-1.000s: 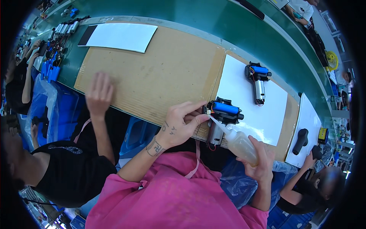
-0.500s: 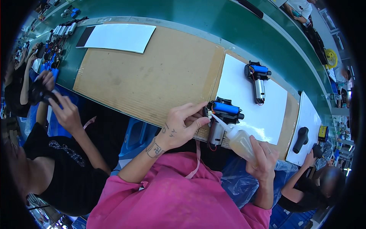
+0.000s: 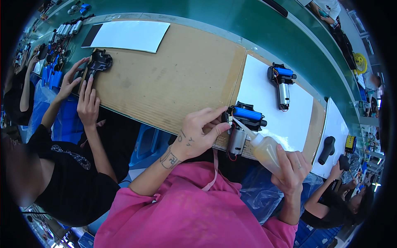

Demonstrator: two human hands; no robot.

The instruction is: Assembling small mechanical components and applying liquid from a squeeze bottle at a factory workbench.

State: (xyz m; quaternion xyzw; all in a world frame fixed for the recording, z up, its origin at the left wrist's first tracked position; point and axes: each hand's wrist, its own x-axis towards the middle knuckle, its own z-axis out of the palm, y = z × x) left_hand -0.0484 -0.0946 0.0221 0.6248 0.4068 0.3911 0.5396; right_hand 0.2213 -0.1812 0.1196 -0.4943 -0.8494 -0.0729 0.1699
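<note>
A black shell (image 3: 100, 60) has come onto the flat brown cardboard (image 3: 165, 82) beside a co-worker's 2 hands (image 3: 88, 108). At the cardboard's near edge, the left hand (image 3: 197, 133) stays pinched on the motor unit (image 3: 253, 123), with smooth silver and blue cylinders; the right hand (image 3: 291, 168) clamps a cloudy bottle (image 3: 266, 152), its tapered nozzle (image 3: 245, 129) by the left thumb (image 3: 220, 129).

Light was cool, bluish, fairly bright. White sheet (image 3: 291, 122) at centre-right threw glare near its lower edge. Squeeze bottle (image 3: 268, 153) was reasonably sharp; left co-worker's head (image 3: 25, 182) was blurred. Fisheye bowed the green bench (image 3: 206, 13); rim was soft, corners black.
</note>
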